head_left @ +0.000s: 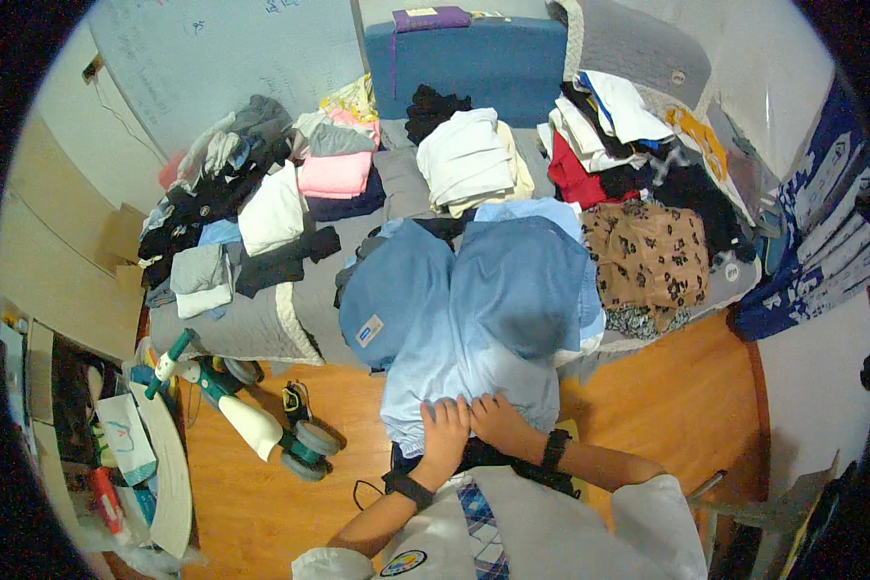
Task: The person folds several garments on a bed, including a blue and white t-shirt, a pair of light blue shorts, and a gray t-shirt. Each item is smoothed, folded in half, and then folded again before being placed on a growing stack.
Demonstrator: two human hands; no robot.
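Light-to-dark blue shorts lie spread out in front of me, legs pointing away across the sofa's front edge, with a small tag on the left leg. At the waistband end, near my body, both hands rest side by side on the fabric. My left hand and my right hand have fingers curled on the cloth, knuckles close together; a dark band is on each wrist. Whether the fingers pinch the fabric is hard to see. Beyond the shorts sits a folded white garment pile.
A grey sofa bears clothing piles at left and right, including a brown patterned garment and a folded pink garment. On the wooden floor at left stands a child's balance bike beside a cluttered shelf.
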